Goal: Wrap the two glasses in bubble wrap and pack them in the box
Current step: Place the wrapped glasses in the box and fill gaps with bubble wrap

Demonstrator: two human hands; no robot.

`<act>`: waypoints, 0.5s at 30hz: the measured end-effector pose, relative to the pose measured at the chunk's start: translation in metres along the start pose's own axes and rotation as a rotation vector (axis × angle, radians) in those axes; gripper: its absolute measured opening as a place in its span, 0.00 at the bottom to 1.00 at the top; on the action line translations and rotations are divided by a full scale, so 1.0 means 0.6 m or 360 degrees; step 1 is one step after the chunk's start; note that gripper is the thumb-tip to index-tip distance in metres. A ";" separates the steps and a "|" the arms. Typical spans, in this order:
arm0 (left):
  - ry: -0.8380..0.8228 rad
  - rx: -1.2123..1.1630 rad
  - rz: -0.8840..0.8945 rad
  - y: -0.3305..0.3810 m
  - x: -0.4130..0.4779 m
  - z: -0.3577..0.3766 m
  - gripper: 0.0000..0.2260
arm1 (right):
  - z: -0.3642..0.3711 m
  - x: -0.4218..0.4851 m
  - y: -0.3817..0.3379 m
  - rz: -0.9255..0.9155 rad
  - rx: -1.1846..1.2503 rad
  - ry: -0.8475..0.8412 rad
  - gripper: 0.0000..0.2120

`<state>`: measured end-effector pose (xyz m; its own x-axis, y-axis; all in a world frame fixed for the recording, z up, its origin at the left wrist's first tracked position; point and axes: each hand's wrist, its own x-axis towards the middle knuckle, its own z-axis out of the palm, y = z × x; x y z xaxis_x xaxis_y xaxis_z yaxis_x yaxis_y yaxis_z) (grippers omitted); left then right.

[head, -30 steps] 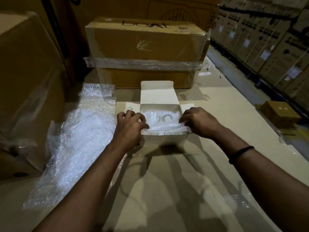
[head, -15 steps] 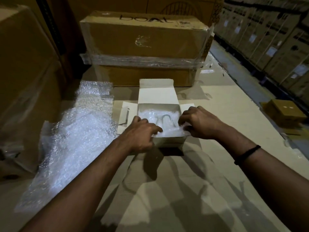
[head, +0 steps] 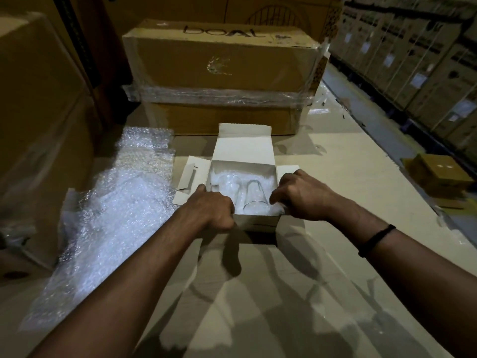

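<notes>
Cardboard surface point(head: 258, 293), hands point(head: 210, 211) point(head: 302, 196) gripping box point(head: 258, 220), wrap point(head: 278, 209), glasses point(head: 254, 195)

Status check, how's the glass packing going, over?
Left hand curled at box corner, grip unclear. Right hand pinching bubble wrap inside. Glasses in, flaps open. Spare sheet lies left, clear.

Left hand point(head: 214, 211) slid off the side flap point(head: 189, 177) down to the box's point(head: 255, 220) near-left corner, fingers curling over the wall. Right hand point(head: 302, 196) drew the bubble wrap point(head: 277, 209) to the near-right corner, and a glass point(head: 254, 197) came clear.
</notes>
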<state>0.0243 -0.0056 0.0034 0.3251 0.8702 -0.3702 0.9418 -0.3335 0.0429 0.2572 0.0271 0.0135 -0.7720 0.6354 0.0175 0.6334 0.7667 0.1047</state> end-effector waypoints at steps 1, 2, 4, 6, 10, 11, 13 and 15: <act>0.0021 0.0007 0.0004 -0.006 -0.002 -0.001 0.11 | -0.009 -0.005 -0.001 0.0012 0.0001 -0.0029 0.09; 0.0062 0.0004 0.0025 -0.010 -0.003 -0.002 0.13 | -0.015 -0.008 -0.002 0.0014 -0.0013 -0.0061 0.11; 0.0152 -0.0073 0.0102 -0.012 -0.005 -0.003 0.22 | -0.020 -0.010 -0.012 -0.0001 -0.0068 -0.0183 0.15; 0.0171 -0.0228 0.0181 -0.002 -0.008 -0.003 0.25 | -0.017 -0.006 -0.026 -0.0004 -0.0147 -0.0362 0.19; 0.0043 -0.0204 0.0175 0.021 -0.003 0.007 0.19 | -0.017 0.012 -0.047 0.0079 -0.0274 -0.0607 0.23; 0.0024 -0.0197 0.0162 0.023 -0.002 0.009 0.17 | -0.020 0.014 -0.048 0.0084 -0.0287 -0.0614 0.23; 0.0069 -0.0247 0.0156 0.020 -0.008 0.005 0.17 | -0.025 0.012 -0.041 0.0103 -0.0286 -0.0612 0.21; 0.0215 -0.0248 0.0115 0.002 -0.023 -0.004 0.19 | -0.030 0.005 -0.032 0.0111 -0.0299 -0.0644 0.21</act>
<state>0.0212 -0.0170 0.0104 0.3908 0.8904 -0.2335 0.9142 -0.3458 0.2115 0.2415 0.0126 0.0297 -0.6211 0.6984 -0.3556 0.6338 0.7145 0.2962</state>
